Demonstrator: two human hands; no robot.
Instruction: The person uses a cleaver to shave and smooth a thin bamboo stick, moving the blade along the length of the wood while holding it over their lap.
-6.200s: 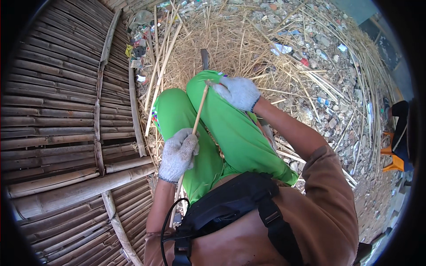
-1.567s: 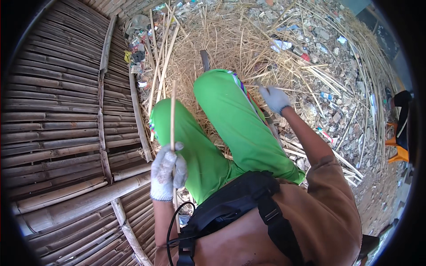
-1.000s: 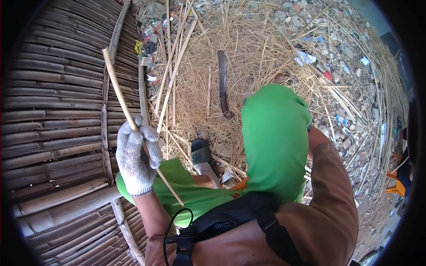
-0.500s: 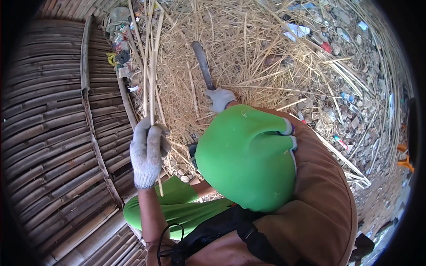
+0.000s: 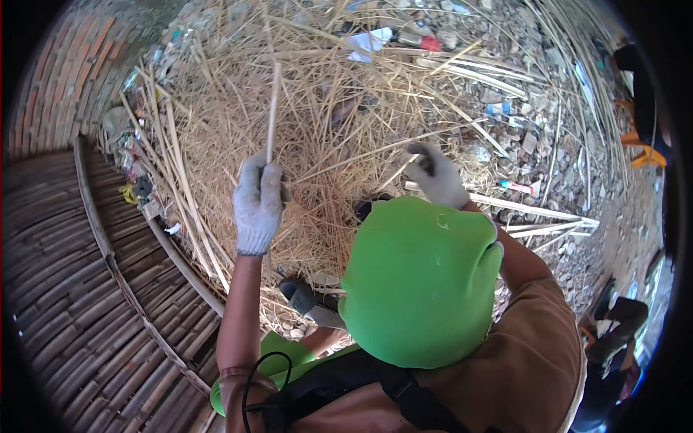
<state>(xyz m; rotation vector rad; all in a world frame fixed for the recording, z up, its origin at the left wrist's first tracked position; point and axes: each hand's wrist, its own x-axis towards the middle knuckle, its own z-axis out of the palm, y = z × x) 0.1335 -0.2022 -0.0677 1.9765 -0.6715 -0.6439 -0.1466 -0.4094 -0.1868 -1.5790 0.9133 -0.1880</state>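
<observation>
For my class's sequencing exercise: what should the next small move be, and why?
Perhaps bring the right hand toward the stick: the left hand grips it with a long end jutting free, while the right hand is apart from it.

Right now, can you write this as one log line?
left white-gloved hand: holds thin, pale, wooden-looking stick | right white-gloved hand: curled at narrow pale strip, grip unclear | below: dry tan straw

Bamboo slatting (image 5: pixel 65 281) is seen at left, a brick wall (image 5: pixel 72 79) at far left; the ground (image 5: pixel 626 234) is strewn with rubble (image 5: pixel 529 142) at right.
</observation>
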